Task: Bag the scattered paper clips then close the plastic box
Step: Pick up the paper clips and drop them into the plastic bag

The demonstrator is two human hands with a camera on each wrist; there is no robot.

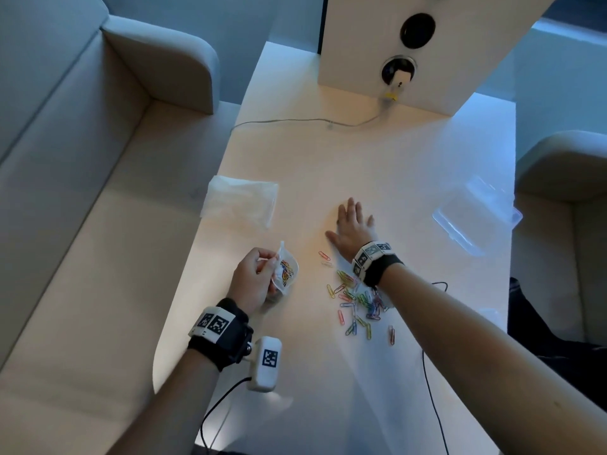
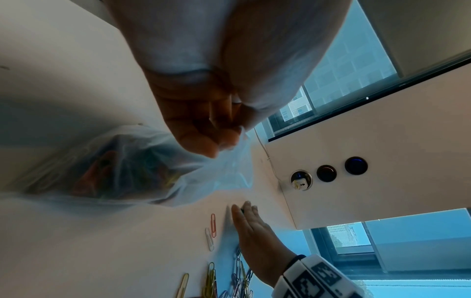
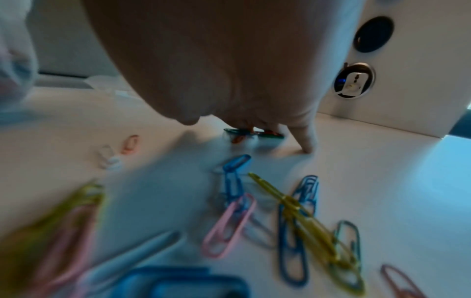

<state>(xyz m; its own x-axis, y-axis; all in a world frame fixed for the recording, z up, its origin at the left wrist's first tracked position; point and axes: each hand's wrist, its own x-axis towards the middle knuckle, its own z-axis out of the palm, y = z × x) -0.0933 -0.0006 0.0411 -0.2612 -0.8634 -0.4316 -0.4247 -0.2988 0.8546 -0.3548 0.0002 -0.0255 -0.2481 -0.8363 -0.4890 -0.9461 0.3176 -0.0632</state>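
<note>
Several coloured paper clips [image 1: 359, 302] lie scattered on the white table [image 1: 377, 165], under and near my right wrist. My right hand [image 1: 351, 224] lies flat on the table beyond them, fingers straight, with a few clips [image 3: 251, 134] under its palm. My left hand [image 1: 254, 279] pinches the rim of a small clear plastic bag [image 1: 285, 270] that holds several clips [image 2: 122, 173]. The clear plastic box [image 1: 476, 215] lies open at the table's right edge.
A folded clear plastic bag [image 1: 241, 200] lies at the left of the table. A white upright panel [image 1: 410, 44] with round sockets and a plugged-in white cable [image 1: 305, 121] stands at the back. Beige sofas flank the table on both sides.
</note>
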